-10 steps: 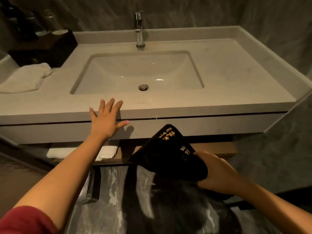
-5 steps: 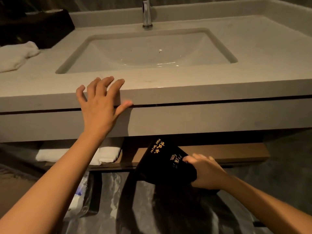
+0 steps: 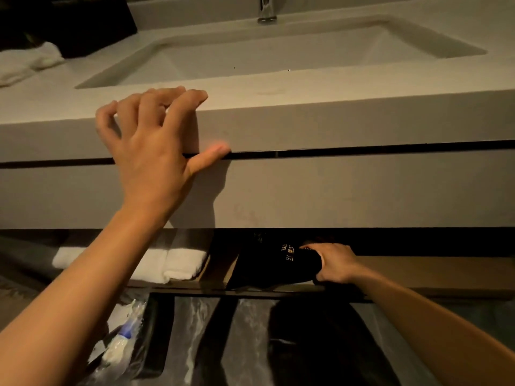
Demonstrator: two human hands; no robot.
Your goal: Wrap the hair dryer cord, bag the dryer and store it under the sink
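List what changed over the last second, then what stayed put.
The right hand carried the black dryer bag from in front of the vanity down onto the shelf under the sink, its grip unbroken. The left hand moved from open in the air to braced on the counter edge. The folded white towels on the shelf did not move.

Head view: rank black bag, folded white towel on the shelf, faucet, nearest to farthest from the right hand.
1. Black bag: gripped by the right hand, on the shelf under the sink.
2. Folded white towel: same shelf, to the left of the bag.
3. Faucet: far up on the counter, behind the basin.
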